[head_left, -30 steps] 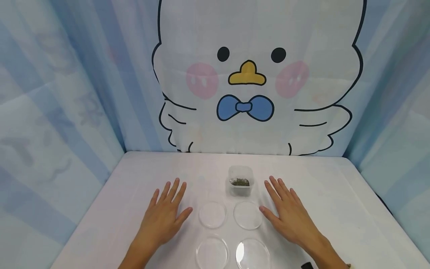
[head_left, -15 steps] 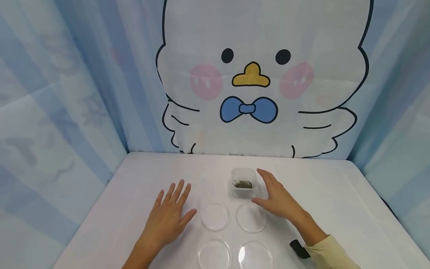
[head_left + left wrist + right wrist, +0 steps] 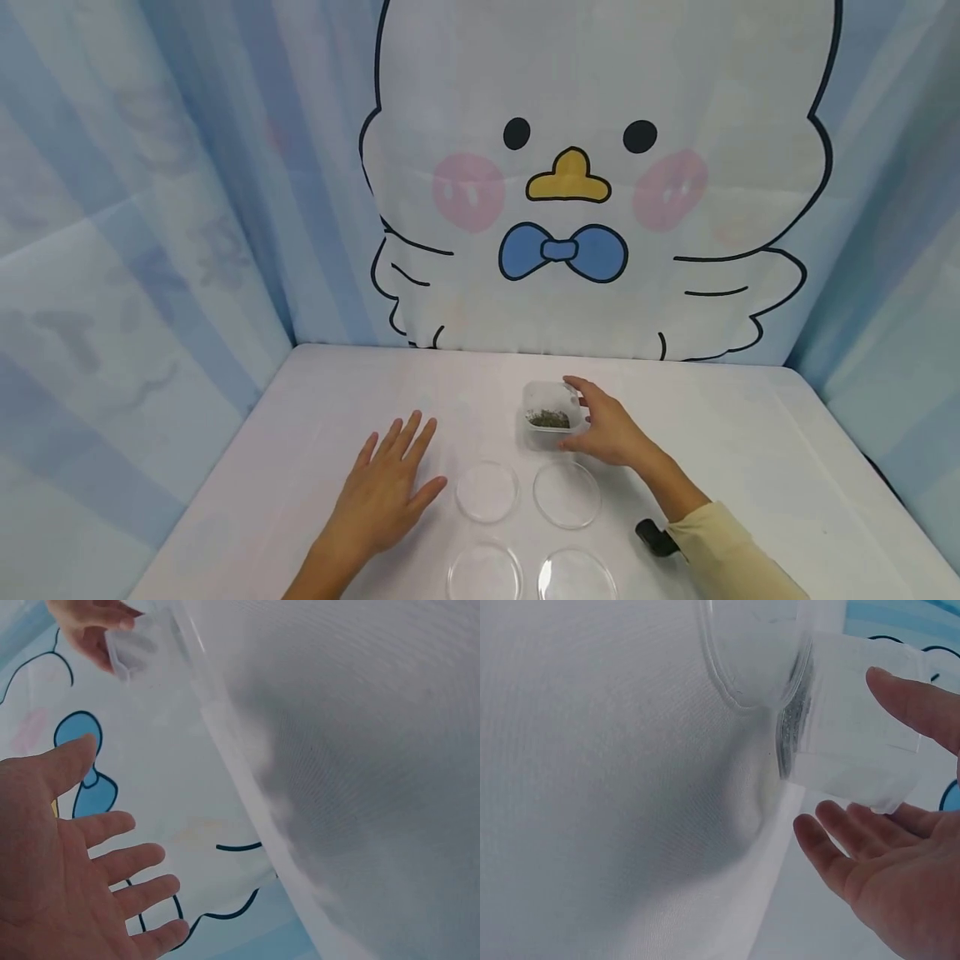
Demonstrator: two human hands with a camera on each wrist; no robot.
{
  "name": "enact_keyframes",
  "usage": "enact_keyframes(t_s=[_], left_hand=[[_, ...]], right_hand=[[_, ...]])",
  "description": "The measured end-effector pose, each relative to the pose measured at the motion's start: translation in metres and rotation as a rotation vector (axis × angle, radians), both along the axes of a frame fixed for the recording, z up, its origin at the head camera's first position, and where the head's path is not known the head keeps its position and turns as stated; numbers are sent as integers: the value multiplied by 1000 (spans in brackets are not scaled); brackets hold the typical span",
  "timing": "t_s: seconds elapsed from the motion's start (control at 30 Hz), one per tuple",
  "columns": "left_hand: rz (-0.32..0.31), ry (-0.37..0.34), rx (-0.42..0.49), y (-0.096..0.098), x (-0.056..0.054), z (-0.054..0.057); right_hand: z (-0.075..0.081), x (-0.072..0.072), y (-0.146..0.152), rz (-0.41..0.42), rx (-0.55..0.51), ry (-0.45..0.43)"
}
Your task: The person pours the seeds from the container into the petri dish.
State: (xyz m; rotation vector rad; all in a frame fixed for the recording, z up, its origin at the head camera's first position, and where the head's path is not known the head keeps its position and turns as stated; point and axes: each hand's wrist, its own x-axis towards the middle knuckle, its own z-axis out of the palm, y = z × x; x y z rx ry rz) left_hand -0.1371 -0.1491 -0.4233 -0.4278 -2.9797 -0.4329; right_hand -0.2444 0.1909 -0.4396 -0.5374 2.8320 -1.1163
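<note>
My right hand (image 3: 613, 429) is at the right side of a small clear plastic tub (image 3: 543, 439) near the back of the table. Its thumb lies along the tub's front and its fingers along the far side. Dark green, dried-leaf-like bits (image 3: 549, 419) lie at the bottom of the tub. In the right wrist view, the thumb overlaps the tub (image 3: 847, 712) and the fingertips lie close against its opposite side. My left hand (image 3: 384, 498) hovers left of the dishes, palm down, fingers straight and spread, holding nothing.
Several clear round shallow dishes (image 3: 487, 492) stand in two rows in front of the tub. A black object (image 3: 655, 537) is beside the right sleeve (image 3: 720, 546). The white table (image 3: 360, 383) meets a cartoon-printed curtain (image 3: 570, 308) at the back.
My right hand has turned and moved left and inward from beside the tub to grip it. The left hand has stayed nearly in place. The head view has shifted slightly.
</note>
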Motion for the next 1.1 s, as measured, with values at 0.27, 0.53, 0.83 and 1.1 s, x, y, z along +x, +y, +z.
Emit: enact_keyframes(t_s=[0.27, 0.53, 0.83, 1.1], left_hand=[[5, 0, -9, -1, 2, -2], [2, 11, -14, -2, 3, -4], [-78, -82, 140, -3, -4, -7], [-209, -279, 296, 6, -25, -7]], right_hand=[[-3, 0, -2, -9, -22, -34], [-4, 0, -4, 3, -34, -11], [-2, 5, -7, 29, -78, 40], [8, 13, -18, 97, -116, 142]])
